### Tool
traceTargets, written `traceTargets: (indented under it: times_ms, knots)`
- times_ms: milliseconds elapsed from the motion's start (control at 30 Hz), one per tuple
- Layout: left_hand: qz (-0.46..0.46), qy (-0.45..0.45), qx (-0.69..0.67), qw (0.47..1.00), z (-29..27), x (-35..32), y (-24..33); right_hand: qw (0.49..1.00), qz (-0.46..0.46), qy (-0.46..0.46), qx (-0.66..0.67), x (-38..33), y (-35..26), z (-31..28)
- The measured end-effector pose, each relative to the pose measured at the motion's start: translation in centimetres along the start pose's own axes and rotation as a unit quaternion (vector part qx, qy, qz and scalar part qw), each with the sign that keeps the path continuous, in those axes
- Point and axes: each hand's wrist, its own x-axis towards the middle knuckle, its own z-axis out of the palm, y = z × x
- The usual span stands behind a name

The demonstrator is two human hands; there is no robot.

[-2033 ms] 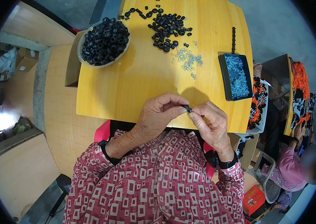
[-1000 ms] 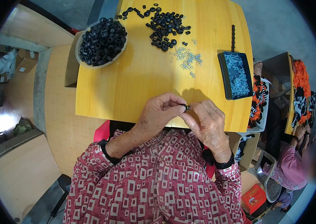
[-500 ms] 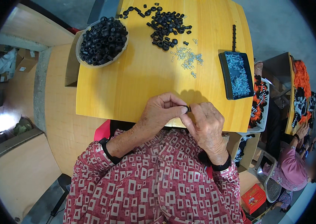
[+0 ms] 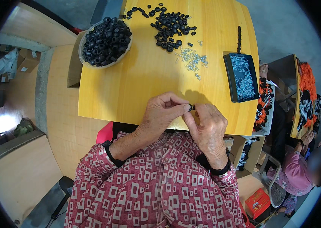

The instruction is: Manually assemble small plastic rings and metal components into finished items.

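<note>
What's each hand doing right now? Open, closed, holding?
Left hand: closed, pinching a small black part.
Right hand: at the part's right end; its grip is hidden, so can't tell if it's closed on it.

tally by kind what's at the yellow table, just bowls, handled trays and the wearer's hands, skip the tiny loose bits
Round bowl: 1
Handled tray: 1
Hands, left hand and right hand: 2
Total: 4
Not counted: the partly hidden black piece they pinch.
</note>
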Motion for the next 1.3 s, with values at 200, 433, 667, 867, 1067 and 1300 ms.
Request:
traceTargets:
  times_ms: [200,433,667,867,1067,1300]
  knots:
    - [-0.006,0.001,0.02,1.0,0.1,0.0,0.0,0.998,0.013,0.022,0.059,-0.2,0.2,0.6]
    - [0.024,0.007,0.003,1.0,0.1,0.1,-0.6,0.998,0.019,0.04,0.042,-0.2,0.2,0.5]
    - [0.024,0.003,0.012,1.0,0.0,0.0,-0.7,0.997,0.039,0.034,0.051,-0.2,-0.1,0.4]
    - [0.022,0.014,-0.001,1.0,-0.1,0.0,-0.8,0.997,0.032,0.049,0.052,-0.1,-0.2,0.9]
    - [-0.038,0.012,-0.051,0.998,-0.6,0.2,0.3,0.992,0.016,0.023,0.126,-0.1,0.5,0.0]
    - [-0.04,-0.037,-0.01,0.998,-0.9,0.0,-0.4,0.967,0.059,-0.078,0.236,-0.2,1.9,-1.1]
